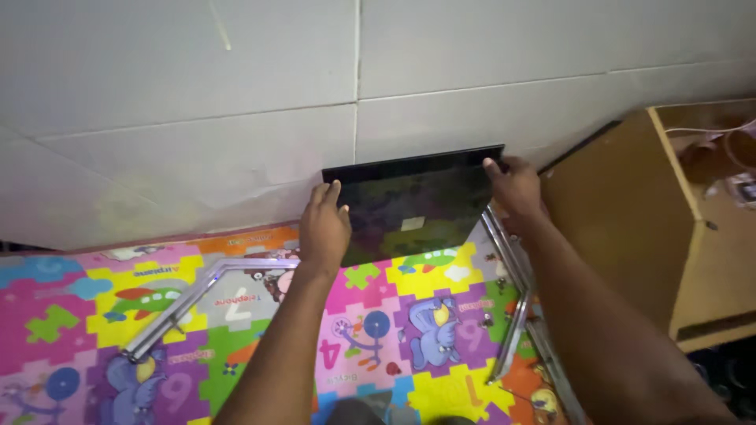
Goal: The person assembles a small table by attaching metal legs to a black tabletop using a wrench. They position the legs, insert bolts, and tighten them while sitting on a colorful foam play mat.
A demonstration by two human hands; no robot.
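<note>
A flat black glossy panel leans upright against the white tiled wall, its lower edge on a colourful puzzle floor mat. My left hand grips the panel's left edge, fingers over the top corner. My right hand holds the panel's upper right corner. A small pale sticker shows on the panel's face.
Two shiny metal rails lie on the mat: a bent rail at the left and straight rails at the right. A wooden cabinet stands at the right against the wall, with cables on top.
</note>
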